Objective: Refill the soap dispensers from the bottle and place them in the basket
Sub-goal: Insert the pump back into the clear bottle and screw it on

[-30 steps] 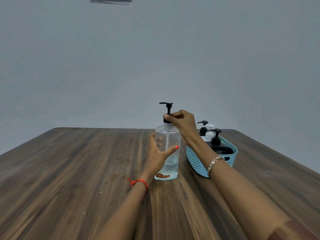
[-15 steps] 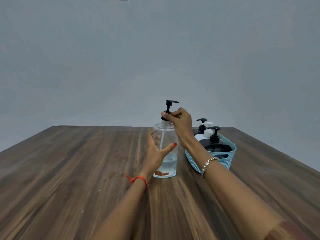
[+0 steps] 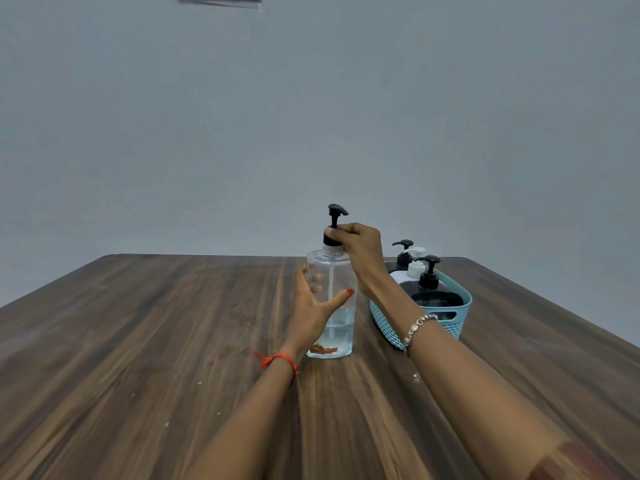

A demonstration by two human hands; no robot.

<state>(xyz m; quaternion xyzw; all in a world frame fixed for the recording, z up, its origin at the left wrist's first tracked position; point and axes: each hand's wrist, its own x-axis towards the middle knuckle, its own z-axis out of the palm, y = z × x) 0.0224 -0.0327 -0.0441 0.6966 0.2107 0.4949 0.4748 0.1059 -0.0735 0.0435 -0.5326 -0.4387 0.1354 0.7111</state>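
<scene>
A clear plastic bottle (image 3: 337, 336) with a black pump top (image 3: 335, 220) stands upright mid-table, about a third full of clear liquid. My left hand (image 3: 313, 308) wraps around its body, fingers behind and thumb in front. My right hand (image 3: 360, 245) grips the black collar of the pump. Just right of the bottle sits a light blue lattice basket (image 3: 384, 322). It holds a black dispenser (image 3: 431, 289) in front, a white dispenser (image 3: 415, 268) and another black-pump dispenser (image 3: 403, 254) behind.
The dark wooden table (image 3: 138, 341) stretches wide to the left and toward me. Its far edge meets a plain grey wall. A few small crumbs lie on the wood near my arms.
The pump nozzle has turned from pointing left to pointing right as my right hand twists the collar. My left hand stays on the bottle.
</scene>
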